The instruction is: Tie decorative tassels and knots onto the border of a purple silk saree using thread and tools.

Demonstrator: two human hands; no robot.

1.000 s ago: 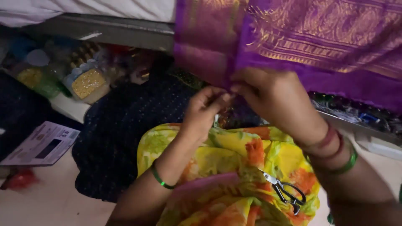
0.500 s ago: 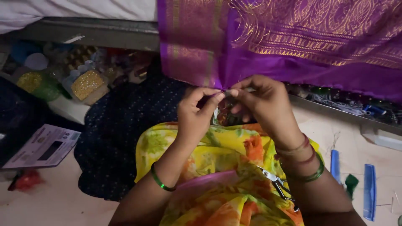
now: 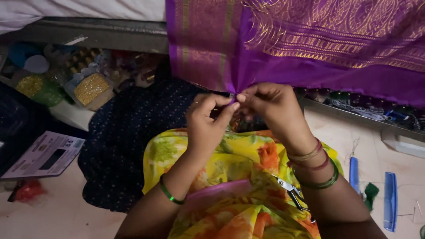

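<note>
A purple cloth with gold woven patterns (image 3: 310,44) hangs from above across the top of the view. My left hand (image 3: 208,121) and my right hand (image 3: 270,108) meet at its lower edge, both pinching a small gathered point of the fabric between fingertips. My left wrist wears a green bangle, my right wrist several red and green ones. Below my arms lies a yellow, orange and green flowered cloth (image 3: 248,155) over my lap. Small scissors with black handles (image 3: 294,194) rest on it beside my right forearm.
A dark blue dotted cloth (image 3: 128,132) lies on the floor at left. Clear boxes of gold beads (image 3: 90,88) sit by the bed edge. A printed card (image 3: 42,157) lies far left. Two blue combs (image 3: 389,199) lie at right.
The view has shifted so the cloth edge and both hands sit slightly right and lower. My fingers have drawn the fabric edge into a tighter pinch. The combs at right have come into view.
</note>
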